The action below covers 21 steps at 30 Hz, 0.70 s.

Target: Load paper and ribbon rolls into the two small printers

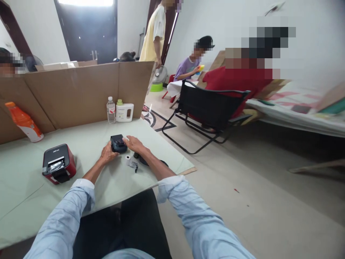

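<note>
Sleeves [196,212], left fingers [109,148] around face-up black device [118,144], right fingers' [130,140] grip, long axis unclear

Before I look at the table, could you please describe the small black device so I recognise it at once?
On the pale green table, before the cardboard screen, find the person's left hand and right hand. The small black device is between them. Unlike the larger red-and-black machine left of it, it shows no red.
</note>
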Each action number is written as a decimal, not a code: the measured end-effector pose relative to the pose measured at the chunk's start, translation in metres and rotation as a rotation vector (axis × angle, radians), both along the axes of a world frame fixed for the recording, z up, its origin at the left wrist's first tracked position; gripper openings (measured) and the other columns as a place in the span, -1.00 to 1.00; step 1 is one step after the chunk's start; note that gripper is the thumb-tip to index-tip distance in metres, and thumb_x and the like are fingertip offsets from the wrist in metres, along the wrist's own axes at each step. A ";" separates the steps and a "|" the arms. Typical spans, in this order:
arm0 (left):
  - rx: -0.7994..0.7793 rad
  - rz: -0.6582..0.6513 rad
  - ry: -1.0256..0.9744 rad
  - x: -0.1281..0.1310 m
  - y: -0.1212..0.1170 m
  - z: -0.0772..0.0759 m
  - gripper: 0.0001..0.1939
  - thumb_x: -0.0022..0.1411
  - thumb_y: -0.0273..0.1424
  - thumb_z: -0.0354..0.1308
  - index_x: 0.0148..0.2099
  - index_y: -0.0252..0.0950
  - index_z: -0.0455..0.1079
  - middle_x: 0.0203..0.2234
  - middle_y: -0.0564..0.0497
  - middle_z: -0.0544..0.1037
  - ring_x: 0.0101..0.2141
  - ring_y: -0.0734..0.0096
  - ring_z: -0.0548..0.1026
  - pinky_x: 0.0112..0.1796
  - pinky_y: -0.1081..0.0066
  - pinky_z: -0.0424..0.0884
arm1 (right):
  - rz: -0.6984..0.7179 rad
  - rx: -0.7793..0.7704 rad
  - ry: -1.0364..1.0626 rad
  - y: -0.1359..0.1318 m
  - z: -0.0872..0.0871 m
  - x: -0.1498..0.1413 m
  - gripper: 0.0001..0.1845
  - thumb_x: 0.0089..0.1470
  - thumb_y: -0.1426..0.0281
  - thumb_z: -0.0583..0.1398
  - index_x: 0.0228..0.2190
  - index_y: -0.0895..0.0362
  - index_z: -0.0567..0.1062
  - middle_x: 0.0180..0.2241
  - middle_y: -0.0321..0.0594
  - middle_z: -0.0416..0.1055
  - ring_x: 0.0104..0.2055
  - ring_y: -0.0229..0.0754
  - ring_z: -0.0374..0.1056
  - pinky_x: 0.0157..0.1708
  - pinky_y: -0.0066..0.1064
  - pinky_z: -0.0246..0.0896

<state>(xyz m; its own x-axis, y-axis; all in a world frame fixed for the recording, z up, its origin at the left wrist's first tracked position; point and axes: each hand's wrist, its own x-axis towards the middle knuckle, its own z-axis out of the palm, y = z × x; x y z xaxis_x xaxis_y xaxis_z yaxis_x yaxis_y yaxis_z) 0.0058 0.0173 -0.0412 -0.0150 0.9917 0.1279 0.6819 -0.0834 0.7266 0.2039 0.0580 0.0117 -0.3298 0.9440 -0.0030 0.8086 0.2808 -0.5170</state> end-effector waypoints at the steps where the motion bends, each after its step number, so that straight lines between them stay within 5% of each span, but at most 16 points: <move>1: 0.007 -0.011 -0.022 -0.002 0.000 -0.001 -0.25 -0.05 -0.28 0.47 0.21 -0.23 0.38 -0.08 -0.08 0.65 -0.08 0.06 0.61 -0.03 0.20 0.51 | 0.002 0.024 0.009 0.001 0.001 0.009 -0.51 0.50 0.15 -0.06 0.00 0.18 0.53 0.08 0.11 0.57 0.12 0.01 0.47 0.02 -0.35 0.25; 8: 0.018 -0.028 -0.042 -0.004 0.000 -0.002 -0.25 -0.07 -0.21 0.47 0.19 -0.26 0.42 -0.06 -0.11 0.65 -0.05 -0.02 0.60 0.01 0.15 0.50 | 0.133 0.033 0.003 0.002 -0.002 0.043 -0.62 0.44 0.20 0.06 -0.09 0.16 0.59 -0.04 -0.01 0.63 0.03 -0.04 0.50 -0.02 -0.39 0.25; 12: 0.005 -0.022 0.008 -0.002 -0.002 0.002 -0.31 -0.02 -0.26 0.42 0.18 -0.25 0.42 -0.08 -0.09 0.66 -0.07 0.04 0.60 -0.01 0.18 0.50 | 0.084 -0.012 0.028 0.013 -0.003 0.022 -0.49 0.45 0.10 0.05 0.10 0.20 0.53 0.14 0.10 0.55 0.17 0.02 0.46 0.08 -0.34 0.26; 21: -0.024 0.084 0.027 0.006 -0.004 0.010 -0.47 -0.01 -0.35 0.38 0.05 -0.30 0.46 -0.20 -0.04 0.65 -0.18 0.16 0.58 -0.09 0.25 0.50 | 0.053 -0.068 -0.009 0.026 0.003 -0.030 -0.40 0.44 0.04 0.02 0.06 0.27 0.56 0.12 0.22 0.55 0.15 0.12 0.50 0.04 -0.29 0.31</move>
<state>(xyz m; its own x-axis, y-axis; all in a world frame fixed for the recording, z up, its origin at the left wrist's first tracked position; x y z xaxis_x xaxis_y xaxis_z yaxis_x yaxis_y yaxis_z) 0.0118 0.0136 -0.0315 -0.0951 0.9899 0.1053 0.7055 -0.0076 0.7087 0.1743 0.0836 0.0142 -0.3789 0.9228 -0.0700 0.7984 0.2877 -0.5290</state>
